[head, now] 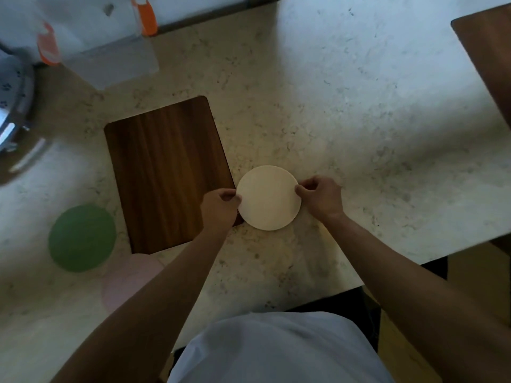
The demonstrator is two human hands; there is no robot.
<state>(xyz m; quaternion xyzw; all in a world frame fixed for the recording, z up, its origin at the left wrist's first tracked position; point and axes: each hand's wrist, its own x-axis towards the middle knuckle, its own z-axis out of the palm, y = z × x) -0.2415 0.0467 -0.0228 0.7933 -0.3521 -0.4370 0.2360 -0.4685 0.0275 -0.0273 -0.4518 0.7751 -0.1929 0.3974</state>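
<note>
Containers: metal pot (13, 114) at the countertop's (359, 120) left edge, contents hidden; pale box (116, 62) with orange marks toward the far left corner, blurred. White disc (268, 197) lies flat toward the near edge, just beside the right edge of a dark wooden board (166, 172). Left hand (219, 207) pinches the disc's left rim, right hand (320, 196) pinches its right rim (fingers curled on both). Green disc (82, 238) left of the board; pink disc (130, 280) at its near left corner. Countertop is pale speckled stone — a second wooden board (489, 56) sits at the far right corner.
</note>
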